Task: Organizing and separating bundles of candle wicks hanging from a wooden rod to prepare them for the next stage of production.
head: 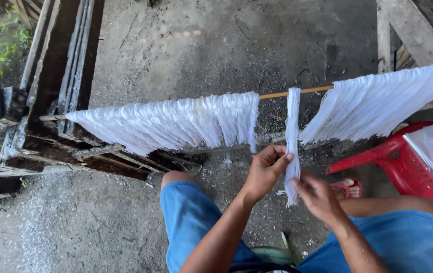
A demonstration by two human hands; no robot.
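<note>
The left hand [264, 169] and the right hand [316, 194] both pinch one thin white strip of hanging threads [292, 136]. It hangs from a long thin wooden stick [297, 91], between two wide white bunches. Below is a dusty grey concrete floor [196, 50]. A red plastic chair [403, 162] stands nearby.

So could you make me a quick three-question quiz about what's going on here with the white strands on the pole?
1. True or false: the single white strand bundle between the two big masses hangs from the wooden pole.
2. Which hand grips that bundle higher up?
A. left hand
B. right hand
C. neither
3. Fill in: the plastic chair at the right is coloured ____.

Key:
1. True. It is draped over the pole in the gap between the left mass of strands and the right mass of strands.
2. A. The right hand pinches it near its lower end.
3. Red.
</note>
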